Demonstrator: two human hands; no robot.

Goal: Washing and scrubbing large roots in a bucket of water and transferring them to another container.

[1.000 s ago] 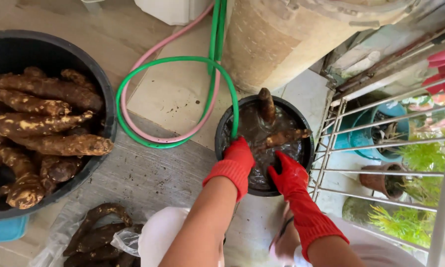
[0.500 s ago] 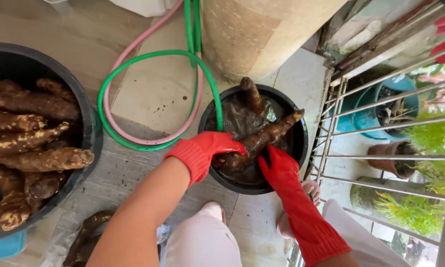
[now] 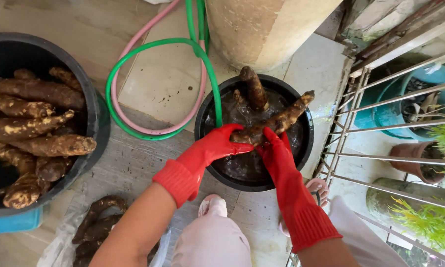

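Observation:
Both my hands wear red rubber gloves. My left hand and my right hand grip the near end of a long brown root, held above dark water in a small black bucket. The root's far end points up to the right over the rim. Another root stands in the water at the far side. A green hose runs into the bucket at its left rim.
A large black tub at the left holds several muddy roots. More roots lie on a plastic sheet near my left arm. A pink hose loops on the floor. A metal railing stands at the right, a big round column behind.
The long root has been lifted out of the water and both hands now grip its near end. The camera view has shifted, with the bucket now nearer the centre.

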